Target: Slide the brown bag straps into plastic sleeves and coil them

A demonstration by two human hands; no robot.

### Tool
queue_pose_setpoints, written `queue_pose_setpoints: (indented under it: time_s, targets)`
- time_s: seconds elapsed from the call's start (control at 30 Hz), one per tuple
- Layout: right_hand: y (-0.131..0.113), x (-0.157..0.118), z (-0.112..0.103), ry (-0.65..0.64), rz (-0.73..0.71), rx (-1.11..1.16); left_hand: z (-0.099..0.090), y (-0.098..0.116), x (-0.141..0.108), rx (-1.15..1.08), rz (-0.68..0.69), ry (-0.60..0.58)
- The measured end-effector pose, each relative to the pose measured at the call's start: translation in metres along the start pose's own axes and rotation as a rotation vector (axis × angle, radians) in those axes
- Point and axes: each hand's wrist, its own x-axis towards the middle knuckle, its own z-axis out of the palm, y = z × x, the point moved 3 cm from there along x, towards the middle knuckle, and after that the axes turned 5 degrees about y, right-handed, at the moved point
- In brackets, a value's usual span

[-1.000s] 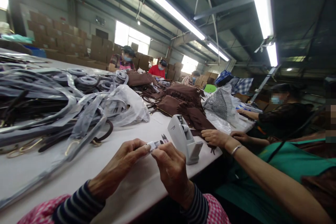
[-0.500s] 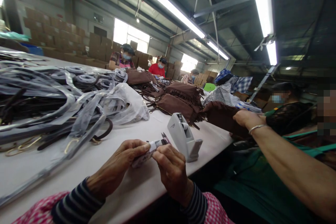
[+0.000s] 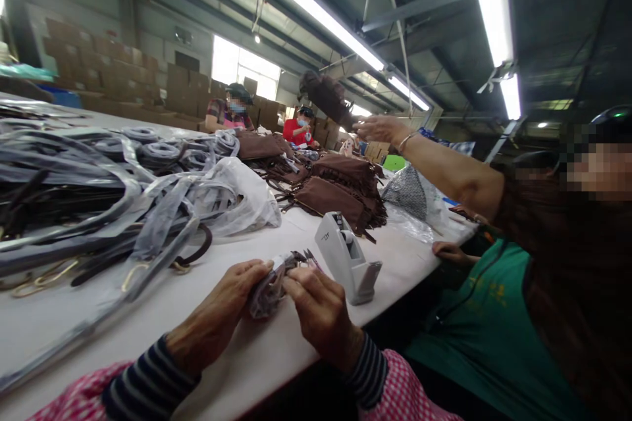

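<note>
My left hand [image 3: 230, 299] is closed on a small bundle in clear plastic [image 3: 268, 293], low over the white table. It looks like a rolled strap, but the wrapping blurs its contents. On the bundle's right side, my right hand [image 3: 320, 312] is closed, with the pointed tips of small scissors [image 3: 309, 255] sticking up beyond its fingers. The fingers hide most of the scissors. A grey tape dispenser [image 3: 345, 260] stands just beyond my right hand.
Plastic-wrapped straps [image 3: 113, 177] with metal clips are heaped on the left of the table [image 3: 237, 368]. Brown fringed bags [image 3: 336, 194] lie piled beyond the dispenser. On the right, a co-worker's raised arm [image 3: 444, 161] reaches across, a brown fringed bag [image 3: 326, 95] at its hand.
The bundle has turned in my hands, showing more of its crumpled plastic and less of its white band. The co-worker's arm has swung up and left with the brown bag.
</note>
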Motion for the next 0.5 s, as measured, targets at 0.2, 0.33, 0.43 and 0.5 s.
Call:
queue_pose_setpoints:
  time_s: [0.2, 0.33, 0.43, 0.5]
  targets:
    - [0.008, 0.035, -0.023, -0.125, 0.186, 0.073, 0.0, 0.003, 0.0, 0.084, 0.085, -0.067]
    - [0.013, 0.054, -0.022, -0.399, -0.029, -0.022, -0.001, 0.009, -0.005, 0.226, 0.196, -0.063]
    - [0.014, 0.058, -0.022, -0.458, -0.134, -0.114, -0.001, 0.007, -0.005, 0.257, 0.239, -0.071]
    - [0.013, 0.056, -0.022, -0.469, -0.202, -0.191, -0.002, 0.003, -0.003, 0.256, 0.259, -0.055]
